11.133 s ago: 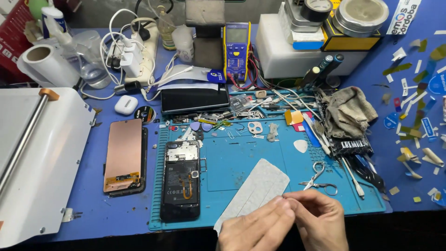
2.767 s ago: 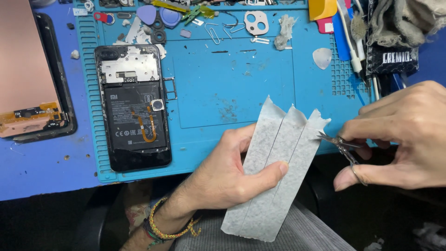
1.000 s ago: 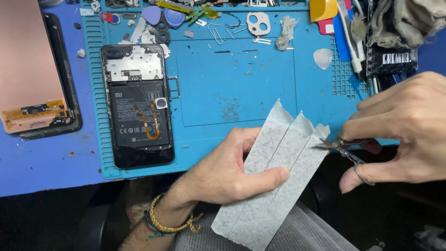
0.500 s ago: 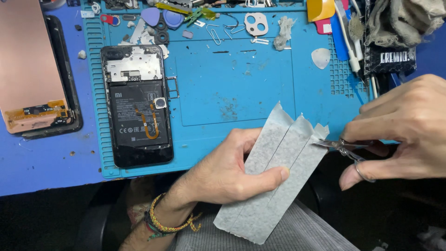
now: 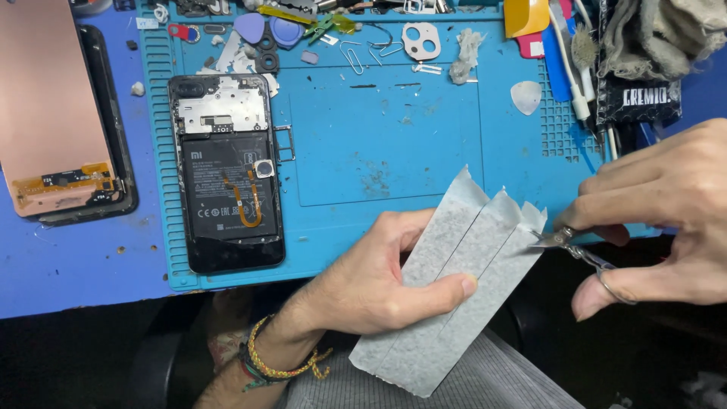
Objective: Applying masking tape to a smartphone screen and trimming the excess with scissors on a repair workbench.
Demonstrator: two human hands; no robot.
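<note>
Far left of the mat, a copper-backed screen lies on the blue desk. On the mat's left part sits an opened phone, its back off and battery showing. Below the mat's near edge, the left hand holds a grey sheet in the air, thumb across its face and fingers behind: a pinching grip, closed on the sheet. The sheet looks thin, light and floppy, already slit into strips at its upper end, so it likely needs support close to the cut line and tears easily if tugged. Right of the sheet, the right hand is clenched on small scissors, fingers through the loops; the blade tips meet the sheet's upper right edge, though whether they are open is hard to tell. Above that hand, at the mat's right edge, lies a grey cloth.
</note>
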